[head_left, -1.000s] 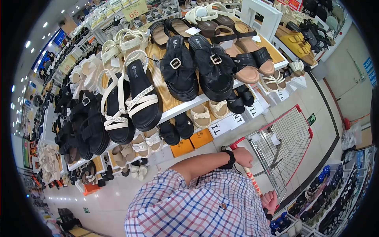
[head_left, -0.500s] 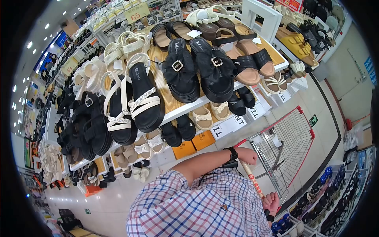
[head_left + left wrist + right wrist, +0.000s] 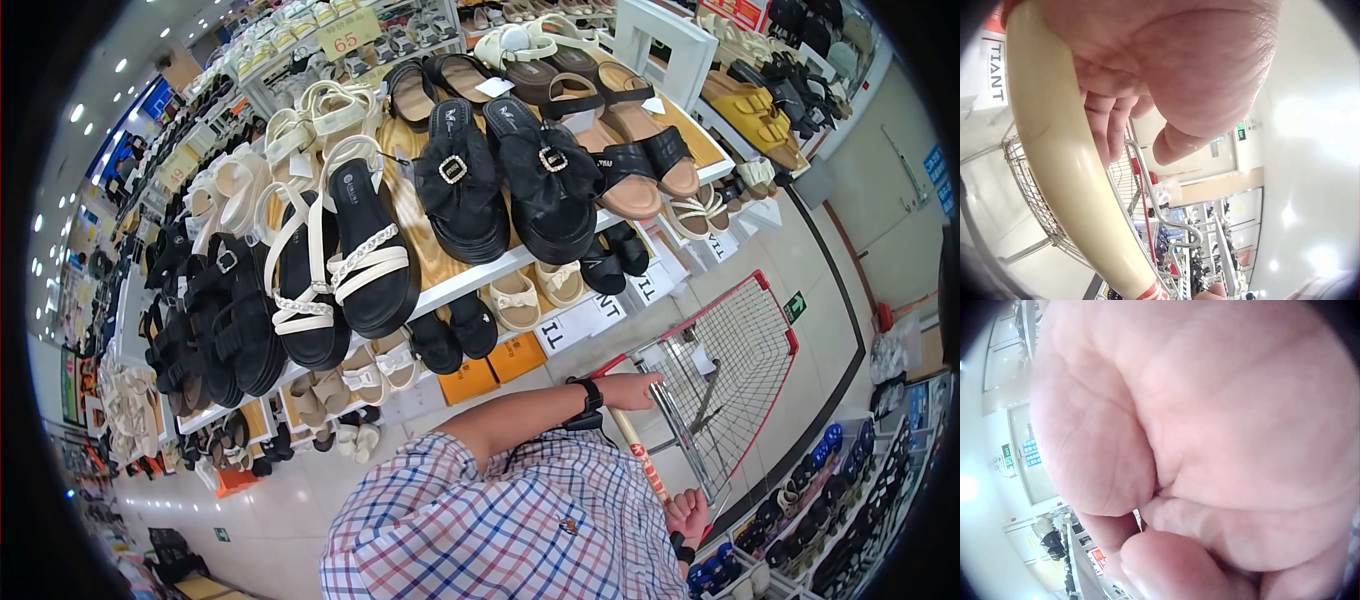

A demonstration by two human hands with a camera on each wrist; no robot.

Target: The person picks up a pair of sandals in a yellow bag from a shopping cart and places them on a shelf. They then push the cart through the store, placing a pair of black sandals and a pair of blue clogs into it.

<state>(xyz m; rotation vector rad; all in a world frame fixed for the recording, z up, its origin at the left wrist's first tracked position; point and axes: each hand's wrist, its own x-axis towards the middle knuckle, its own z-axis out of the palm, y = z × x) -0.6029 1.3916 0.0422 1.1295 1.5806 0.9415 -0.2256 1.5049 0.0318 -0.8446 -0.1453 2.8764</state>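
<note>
My left hand rests over the pale handle of a shopping cart, its fingers reaching forward past the bar. In the left wrist view the thumb stands apart from the fingers, which are not wrapped round the handle. Red markings show further along the bar. My right hand is beside the lower end of the handle in the head view. Its fingers are curled in toward the palm in the right wrist view, with nothing visible inside them. The wire cart basket, edged in red, lies ahead of both hands.
A display table with black platform slippers, white-strapped sandals and other pairs stands ahead and left. Orange shoe boxes are beneath it. Racks of shoes line the lower right. A tiled floor surrounds the cart.
The left hand's fingers have straightened forward from a fist round the handle. The right hand has stayed by the handle's lower end. The head view has shifted slightly.
</note>
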